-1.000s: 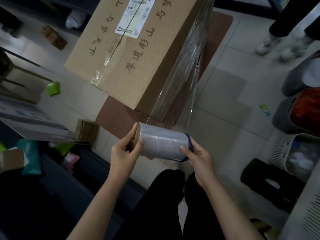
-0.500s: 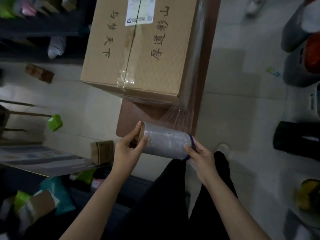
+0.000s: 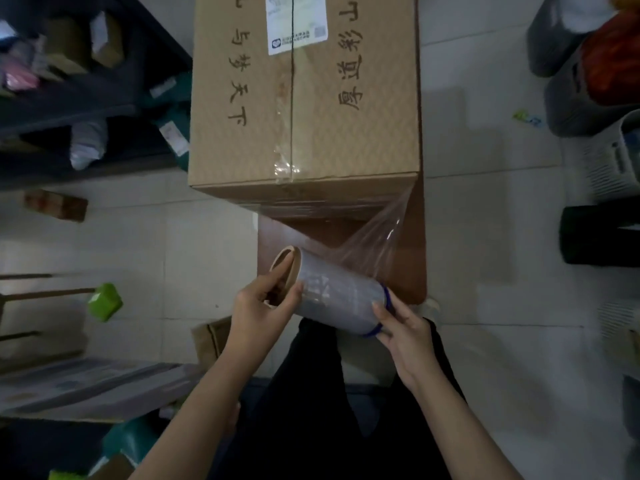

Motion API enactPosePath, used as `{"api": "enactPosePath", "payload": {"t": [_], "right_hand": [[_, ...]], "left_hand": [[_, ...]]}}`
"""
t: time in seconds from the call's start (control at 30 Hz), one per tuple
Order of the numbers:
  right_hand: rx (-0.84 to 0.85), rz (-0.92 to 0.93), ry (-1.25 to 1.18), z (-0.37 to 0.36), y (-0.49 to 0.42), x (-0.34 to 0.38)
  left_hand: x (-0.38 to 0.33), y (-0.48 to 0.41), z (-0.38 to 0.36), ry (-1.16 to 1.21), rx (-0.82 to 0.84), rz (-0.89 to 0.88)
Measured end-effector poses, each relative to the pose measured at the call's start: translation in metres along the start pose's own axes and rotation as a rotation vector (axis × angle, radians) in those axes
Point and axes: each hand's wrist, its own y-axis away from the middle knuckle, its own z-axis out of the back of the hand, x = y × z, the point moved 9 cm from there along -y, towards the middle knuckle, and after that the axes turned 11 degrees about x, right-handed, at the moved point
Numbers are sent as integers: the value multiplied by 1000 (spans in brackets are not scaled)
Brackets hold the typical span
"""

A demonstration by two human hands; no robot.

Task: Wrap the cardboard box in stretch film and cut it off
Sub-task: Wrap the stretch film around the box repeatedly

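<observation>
A large cardboard box (image 3: 304, 109) with dark characters and a white label stands on a brown board (image 3: 408, 271) on the tiled floor. Clear film (image 3: 374, 237) stretches from the box's near right corner down to a roll of stretch film (image 3: 337, 299) held just in front of the box. My left hand (image 3: 259, 310) grips the roll's cardboard core end, fingers curled into the tube. My right hand (image 3: 403, 327) holds the other end at its blue rim. Film bands cover the box's near side face.
Dark shelving (image 3: 79, 98) with parcels stands at the left. Grey baskets (image 3: 588, 81) and a black bin (image 3: 599, 233) line the right. A green object (image 3: 104, 301), small cartons (image 3: 55, 204) and flat cardboard (image 3: 86, 386) lie at the left. My dark trousers (image 3: 329, 410) are below the roll.
My view has swung round the box, from its right side to its near end. The roll has moved with my hands, and film now runs from the box's near right corner.
</observation>
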Motion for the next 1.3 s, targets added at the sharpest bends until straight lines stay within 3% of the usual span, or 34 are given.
{"api": "enactPosePath", "payload": {"t": [0.3,0.5,0.9,1.17,1.3], "right_hand": [[-206,194,-224,-60,0,-68],[-281,347,-189,-93,16,-84],[-452,531,-218,-155,16,-127],[-672,695,-299,-242,-17,-149],[-720,742,-407,-276,-32,-162]], "left_hand": [[11,-40,47,-125,296,-216],[14,-32,71,-197,337,-332],[31,-58,121,-239,420,-452],[27,-111,169,-205,710,-520],[28,-133,195,-220,772,-489]]}}
